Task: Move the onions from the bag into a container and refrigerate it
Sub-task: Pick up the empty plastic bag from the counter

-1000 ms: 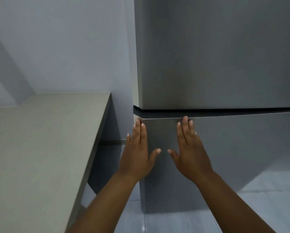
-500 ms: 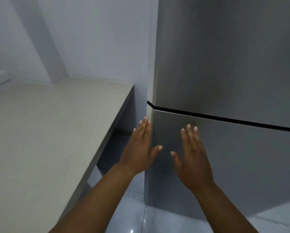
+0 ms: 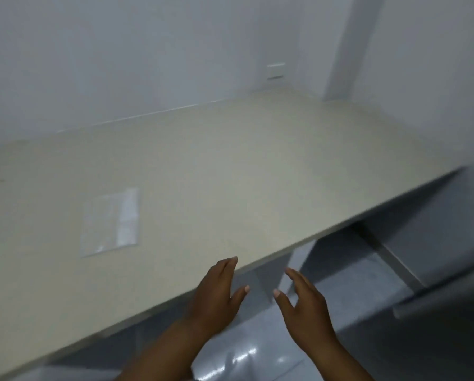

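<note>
The pale table (image 3: 258, 166) fills most of the view, bare but for a flat clear plastic bag (image 3: 110, 222) lying well left of the hands, seemingly empty; no onions or container are in sight. The bag (thin film, likely weightless, limp and slippery) would be best pinched at an edge or corner. Left hand (image 3: 216, 301) and right hand (image 3: 306, 309) hover spread and empty by the near table edge.

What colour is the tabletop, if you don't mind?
The tabletop is pale beige, seen in the head view.
</note>
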Demonstrator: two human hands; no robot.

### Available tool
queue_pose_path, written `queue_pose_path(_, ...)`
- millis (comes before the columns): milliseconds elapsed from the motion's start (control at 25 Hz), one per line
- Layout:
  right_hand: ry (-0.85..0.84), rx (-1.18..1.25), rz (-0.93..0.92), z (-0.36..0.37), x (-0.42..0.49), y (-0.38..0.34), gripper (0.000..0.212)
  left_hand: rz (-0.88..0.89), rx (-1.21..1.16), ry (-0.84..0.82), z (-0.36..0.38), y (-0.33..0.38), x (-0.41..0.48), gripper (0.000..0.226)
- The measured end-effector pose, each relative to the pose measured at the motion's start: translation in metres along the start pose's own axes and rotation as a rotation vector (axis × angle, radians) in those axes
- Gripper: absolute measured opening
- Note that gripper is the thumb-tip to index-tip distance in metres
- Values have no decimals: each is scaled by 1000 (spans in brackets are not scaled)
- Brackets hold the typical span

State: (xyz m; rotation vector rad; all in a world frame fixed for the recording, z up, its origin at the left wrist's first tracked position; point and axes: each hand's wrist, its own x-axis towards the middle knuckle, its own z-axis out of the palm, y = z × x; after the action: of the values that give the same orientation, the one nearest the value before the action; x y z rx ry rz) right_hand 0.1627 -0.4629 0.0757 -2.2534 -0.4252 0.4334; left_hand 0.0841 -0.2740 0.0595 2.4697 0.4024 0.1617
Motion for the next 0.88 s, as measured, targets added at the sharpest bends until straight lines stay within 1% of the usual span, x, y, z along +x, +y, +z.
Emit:
queue_pose_path(80, -160, -12, -54, 47, 16, -33, 53, -202, -15, 116, -28, -55, -24, 65)
queue_pose_path(160, -272, 0, -77, 90, 32, -64, 51, -362, -47, 194, -55, -102, -43, 63)
queue_pose_path(320, -423, 28, -66, 177, 69, -131, 45, -640, -107, 326, -107, -187, -60, 59)
queue_pose_path(400, -450, -11, -60, 217, 92, -162, 42, -743, -119, 374, -130, -225, -54, 56)
queue_pose_path(480, -457, -50, -23, 257, 118, -193, 41, -833, -141, 386, -152, -263, -41, 54)
queue_pose_path(680, -421, -108, 34, 325, 172, -237, 46, -929, -193, 332, -180, -327, 8, 53)
queue_pose_path(720, -413, -118, 51, 333, 179, -240, 43, -946, -229, 331, -181, -334, 16, 53)
queue_pose_path(760, -406, -133, 62, 339, 185, -241, 33, -967, -269, 338, -182, -338, 23, 52)
queue_pose_path(840, -399, -184, 83, 347, 194, -244, 5, -1016, -345, 375, -182, -345, 33, 50)
queue_pose_path(880, -400, -189, 104, 350, 195, -244, 9, -1044, -388, 394, -181, -347, 35, 48)
